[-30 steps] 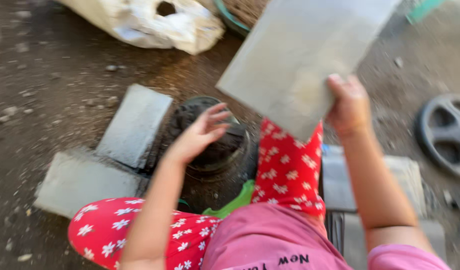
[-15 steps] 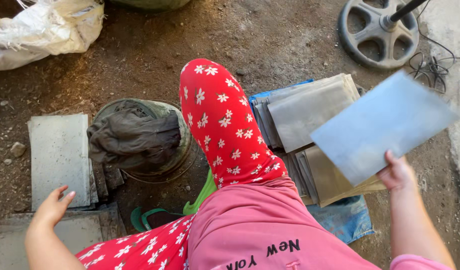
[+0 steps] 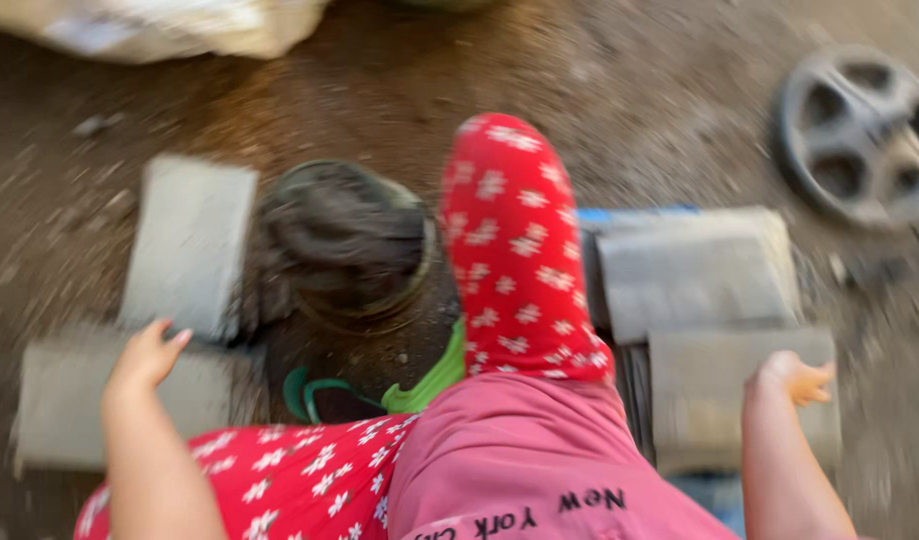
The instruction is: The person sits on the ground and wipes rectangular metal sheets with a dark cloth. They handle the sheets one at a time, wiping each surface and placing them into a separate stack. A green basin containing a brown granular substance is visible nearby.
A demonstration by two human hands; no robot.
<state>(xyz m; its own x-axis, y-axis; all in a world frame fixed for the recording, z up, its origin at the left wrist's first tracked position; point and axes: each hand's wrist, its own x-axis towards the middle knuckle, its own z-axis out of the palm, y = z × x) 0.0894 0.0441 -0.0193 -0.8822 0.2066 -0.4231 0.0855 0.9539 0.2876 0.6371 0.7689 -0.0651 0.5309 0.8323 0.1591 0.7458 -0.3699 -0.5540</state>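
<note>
Although the head view was badly motion-blurred, we logged the scene largest to smallest. Dirt ground point(image 3: 620, 90) filled the whole frame, brown and gritty. Our legs in red trousers point(image 3: 515, 250) w/ white flowers ran up the centre, right knee raised, pink top point(image 3: 540, 460) at the bottom edge.

Rt side: a stack of flat grey slabs. Far slab point(image 3: 695, 270) lay just beside the raised leg; near slab point(image 3: 720, 400) touched it on the near edge. A blue sheet point(image 3: 635, 213) showed under the far slab's top edge.

Left side: one grey block point(image 3: 188, 245) lay lengthwise, a second grey block point(image 3: 55, 400) lay crosswise below it, corners approx. touching. Between block and leg stood a round dark bucket point(image 3: 345, 250) w/ a dark lump, poss. cloth, on top; contents could not be told. Green sandal straps point(image 3: 420, 385) sat by the bucket's base.

Top right: a dark spoked wheel point(image 3: 860, 135) lay flat, well apart from the slabs. Top left: a pale sack point(image 3: 170, 25), cut by the frame.

Hands: left hand point(image 3: 148, 355) was over the crosswise block, fingers loosely spread, holding nothing; contact w/ block could not be told. Right hand point(image 3: 795, 378) was over the near slab's rt part, fingers partly curled, nothing visibly gripped; too blurred to confirm touch.
</note>
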